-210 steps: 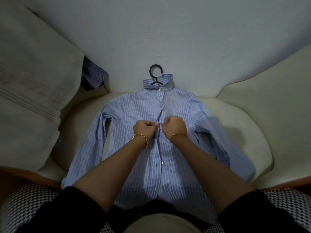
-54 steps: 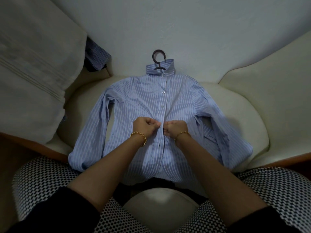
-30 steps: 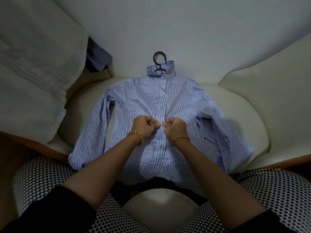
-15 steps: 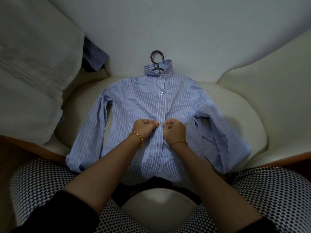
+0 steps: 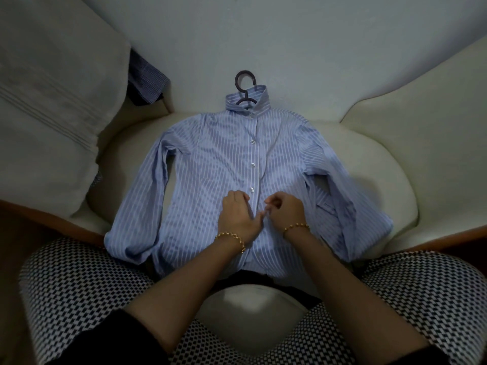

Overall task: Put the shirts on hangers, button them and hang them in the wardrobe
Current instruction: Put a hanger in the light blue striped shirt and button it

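A light blue striped shirt (image 5: 210,175) lies flat on a cream armchair seat (image 5: 382,164), front up, sleeves spread. A dark hanger hook (image 5: 243,83) sticks out of its collar. Three white buttons down the placket are fastened above my hands. My left hand (image 5: 238,216) rests on the left front panel with its thumb at the placket edge. My right hand (image 5: 286,210) pinches the placket fabric just right of the centre line. The two hands nearly touch over the shirt's midsection.
A dark blue checked garment (image 5: 146,80) is wedged at the back left beside a large cream cushion (image 5: 47,101). A cream armrest (image 5: 421,122) rises on the right. My knees in black-and-white patterned trousers (image 5: 79,291) flank a small cream stool (image 5: 253,312).
Both hands have slid down the placket toward me, and a third button now shows fastened above them. My left hand has loosened from a tight fist.
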